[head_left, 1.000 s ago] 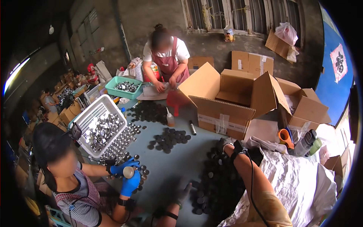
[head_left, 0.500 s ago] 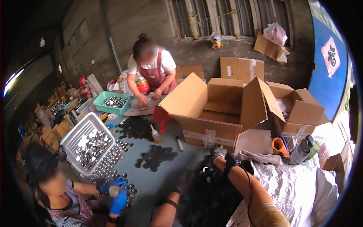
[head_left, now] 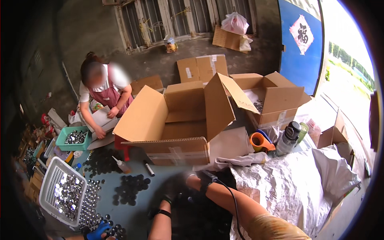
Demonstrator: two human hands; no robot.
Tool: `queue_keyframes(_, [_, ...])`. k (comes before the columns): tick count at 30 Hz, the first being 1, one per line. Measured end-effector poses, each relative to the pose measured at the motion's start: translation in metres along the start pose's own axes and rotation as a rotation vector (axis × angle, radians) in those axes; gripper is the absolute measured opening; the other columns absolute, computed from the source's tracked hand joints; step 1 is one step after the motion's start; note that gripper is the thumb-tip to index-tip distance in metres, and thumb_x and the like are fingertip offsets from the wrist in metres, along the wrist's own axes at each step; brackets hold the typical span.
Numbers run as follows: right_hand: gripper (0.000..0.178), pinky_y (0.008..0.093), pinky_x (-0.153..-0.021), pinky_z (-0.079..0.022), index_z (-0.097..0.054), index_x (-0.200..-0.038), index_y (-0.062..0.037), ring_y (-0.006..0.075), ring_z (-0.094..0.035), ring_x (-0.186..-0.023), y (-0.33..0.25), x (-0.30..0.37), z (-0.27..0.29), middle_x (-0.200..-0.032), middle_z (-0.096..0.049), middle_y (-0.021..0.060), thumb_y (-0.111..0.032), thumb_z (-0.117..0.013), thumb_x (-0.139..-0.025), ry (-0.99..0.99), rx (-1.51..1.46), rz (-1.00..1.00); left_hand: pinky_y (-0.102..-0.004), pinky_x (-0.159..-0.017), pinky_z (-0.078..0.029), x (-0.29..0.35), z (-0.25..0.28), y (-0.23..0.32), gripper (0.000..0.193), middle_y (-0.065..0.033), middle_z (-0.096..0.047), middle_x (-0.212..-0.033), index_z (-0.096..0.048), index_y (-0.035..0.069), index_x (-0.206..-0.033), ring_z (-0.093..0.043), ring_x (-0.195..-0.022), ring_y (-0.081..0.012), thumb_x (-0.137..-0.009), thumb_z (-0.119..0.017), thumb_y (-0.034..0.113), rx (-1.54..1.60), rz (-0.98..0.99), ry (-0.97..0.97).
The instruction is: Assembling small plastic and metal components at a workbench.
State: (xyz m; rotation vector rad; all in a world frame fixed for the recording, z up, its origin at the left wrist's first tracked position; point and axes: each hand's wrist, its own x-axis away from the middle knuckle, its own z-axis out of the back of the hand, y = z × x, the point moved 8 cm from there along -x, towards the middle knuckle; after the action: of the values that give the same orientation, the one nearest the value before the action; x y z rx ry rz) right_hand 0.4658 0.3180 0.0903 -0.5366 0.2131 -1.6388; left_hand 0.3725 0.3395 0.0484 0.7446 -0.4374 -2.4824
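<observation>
Right hand and left hand, grips too blurred to tell; piled black round discs lie beside both.

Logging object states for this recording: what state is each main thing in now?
Large cardboard box: open, flaps spread
Smaller cardboard box: open, pieces inside
White basket: partly filled
Teal basket: partly filled
Squeeze bottle: standing
Marker: lying down
Clear bottle: lid on
White sack: creased, spread out
Doorway: open
Left hand: grip too dark to tell
Right hand: grip blurred, cannot tell
</observation>
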Motion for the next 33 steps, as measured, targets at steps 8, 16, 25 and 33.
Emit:
queue_keyframes(8, [0.043, 0.0393, -0.09, -0.047, -0.065, -0.112, -0.0182, 0.0284, -0.059, -0.107, -0.018, 0.018, -0.036, -0.114, -0.063, 0.009, -0.047, -0.055, -0.081, -0.062, 0.181, 0.115, -0.0414, -0.091, -0.045, 0.046, -0.001, -0.009, 0.038, -0.0209, -0.057, -0.116, -0.051, 0.009, -0.123, -0.056, -0.105, -0.0376, -0.091, -0.045, 0.029, 0.055, 0.211, -0.076])
queue_keyframes(16, [0.047, 0.0508, -0.095, -0.037, -0.064, -0.11, -0.0216, 0.0363, -0.046, -0.114, -0.083, 0.081, -0.05, -0.114, -0.054, 0.0204, -0.047, -0.062, -0.071, 0.026, 0.317, 0.113, -0.0446, -0.088, -0.045, 0.121, 0.082, 0.054, 0.041, -0.0176, -0.057, -0.117, -0.048, 0.014, -0.126, -0.055, -0.104, -0.0376, -0.091, -0.046, 0.035, 0.072, 0.481, -0.141])
queue_keyframes(25, [0.041, 0.0467, -0.091, -0.04, -0.06, -0.11, -0.0105, 0.036, -0.047, -0.109, -0.143, 0.141, -0.097, -0.114, -0.052, 0.0171, -0.034, -0.061, -0.076, -0.038, 0.266, 0.412, -0.0435, -0.089, -0.046, 0.215, 0.115, 0.083, 0.043, -0.0202, -0.058, -0.115, -0.047, 0.01, -0.129, -0.055, -0.105, -0.0381, -0.092, -0.048, 0.033, 0.194, 0.311, 0.138])
queue_keyframes(33, [0.038, 0.0446, -0.094, -0.039, -0.058, -0.114, -0.0105, 0.0348, -0.046, -0.113, -0.156, 0.187, -0.131, -0.123, -0.051, 0.0145, -0.031, -0.057, -0.082, -0.015, 0.234, 0.408, -0.0364, -0.094, -0.043, 0.276, 0.117, 0.089, 0.037, -0.0147, -0.059, -0.119, -0.052, 0.006, -0.125, -0.056, -0.11, -0.0289, -0.095, -0.045, 0.027, 0.53, 0.317, 0.177])
